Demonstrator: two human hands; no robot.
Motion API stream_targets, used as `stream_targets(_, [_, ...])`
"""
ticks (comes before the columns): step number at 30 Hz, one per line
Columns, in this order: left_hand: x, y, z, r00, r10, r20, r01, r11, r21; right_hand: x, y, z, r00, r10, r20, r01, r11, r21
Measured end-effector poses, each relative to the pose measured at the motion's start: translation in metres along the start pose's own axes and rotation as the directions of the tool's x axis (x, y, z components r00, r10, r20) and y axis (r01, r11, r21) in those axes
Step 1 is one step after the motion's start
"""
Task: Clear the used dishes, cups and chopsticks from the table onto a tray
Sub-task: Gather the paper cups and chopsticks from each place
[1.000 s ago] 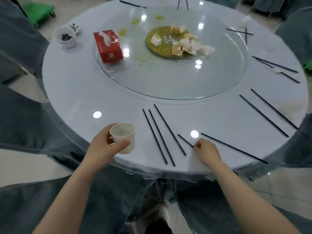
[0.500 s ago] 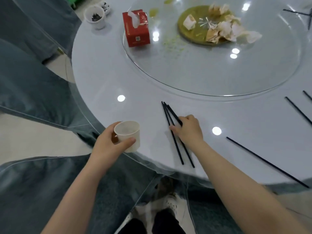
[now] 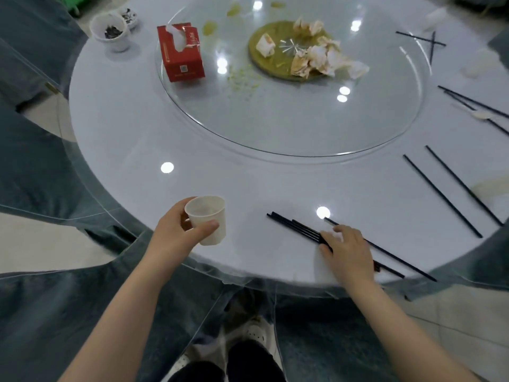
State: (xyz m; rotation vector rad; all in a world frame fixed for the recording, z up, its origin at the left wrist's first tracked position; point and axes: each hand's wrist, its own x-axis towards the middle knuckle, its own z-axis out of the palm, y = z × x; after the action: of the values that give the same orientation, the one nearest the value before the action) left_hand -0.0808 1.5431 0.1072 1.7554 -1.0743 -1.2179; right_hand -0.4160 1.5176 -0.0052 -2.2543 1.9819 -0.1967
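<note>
Round white table (image 3: 115, 128) bears black chopsticks (image 3: 296, 227) and glass turntable (image 3: 275, 125).

White paper cup (image 3: 206, 220) near the pale grey-white table (image 3: 115, 139) edge; black chopsticks (image 3: 296, 227) right of that cup. Red tissue box (image 3: 180, 55) with white print beyond the cup; olive-yellow plate (image 3: 275, 53) holding white, orange-stained napkins (image 3: 322, 57). Dull teal cloth (image 3: 35, 172) left of the cup.

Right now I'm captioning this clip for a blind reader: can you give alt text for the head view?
A person's left hand holds a white paper cup above a round white table while the right hand presses a bunch of black chopsticks near the edge. Farther off sit a red tissue box and crumpled napkins.
</note>
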Motion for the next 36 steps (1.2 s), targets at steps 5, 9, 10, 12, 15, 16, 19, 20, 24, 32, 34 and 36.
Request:
stream_targets(5, [-0.005, 0.004, 0.022, 1.000, 0.012, 0.026, -0.012, 1.000, -0.008, -0.015, 0.042, -0.002, 0.961, 0.223, 0.165, -0.202, 0.970, -0.131])
stream_targets(9, [-0.012, 0.007, 0.027, 1.000, 0.011, -0.015, -0.011, 0.999, -0.047, -0.009, 0.050, -0.005, 0.966, 0.208, 0.154, -0.193, 0.975, -0.109])
stream_targets(10, [-0.014, 0.007, 0.027, 1.000, 0.013, -0.025, -0.015, 0.998, -0.054, -0.007, 0.051, -0.006, 0.965, 0.208, 0.157, -0.198, 0.977, -0.075])
stream_targets(12, [-0.018, 0.008, 0.024, 0.999, 0.024, -0.042, -0.027, 0.998, -0.064, 0.001, 0.053, -0.009, 0.952, 0.233, 0.201, -0.238, 0.971, 0.003])
stream_targets(15, [-0.025, 0.006, 0.020, 0.997, 0.036, -0.067, -0.041, 0.996, -0.078, 0.016, 0.053, -0.012, 0.906, 0.222, 0.361, -0.222, 0.974, -0.042])
stream_targets(16, [-0.028, 0.006, 0.020, 0.996, 0.038, -0.077, -0.044, 0.996, -0.080, 0.018, 0.052, -0.012, 0.901, 0.216, 0.376, -0.210, 0.976, -0.058])
stream_targets(19, [-0.036, 0.003, 0.019, 0.994, 0.038, -0.098, -0.047, 0.995, -0.085, 0.012, 0.047, -0.009, 0.924, 0.175, 0.340, -0.144, 0.983, -0.116])
stream_targets(20, [-0.039, 0.001, 0.019, 0.994, 0.035, -0.101, -0.044, 0.995, -0.085, 0.006, 0.046, -0.007, 0.937, 0.148, 0.317, -0.106, 0.984, -0.145])
stream_targets(24, [-0.053, -0.003, 0.019, 0.994, 0.030, -0.108, -0.038, 0.997, -0.074, -0.003, 0.043, -0.001, 0.964, 0.078, 0.256, -0.033, 0.984, -0.177])
stream_targets(32, [-0.079, 0.007, 0.012, 0.992, 0.101, -0.081, -0.108, 0.991, -0.084, -0.009, 0.022, -0.018, 0.930, 0.095, 0.355, -0.018, 0.977, -0.213])
stream_targets(34, [-0.087, 0.010, 0.012, 0.988, 0.141, -0.061, -0.146, 0.985, -0.093, -0.018, 0.017, -0.032, 0.939, 0.078, 0.336, -0.008, 0.979, -0.204])
stream_targets(36, [-0.099, 0.010, 0.014, 0.985, 0.167, -0.041, -0.170, 0.980, -0.107, -0.031, 0.014, -0.053, 0.957, 0.074, 0.279, -0.022, 0.982, -0.186])
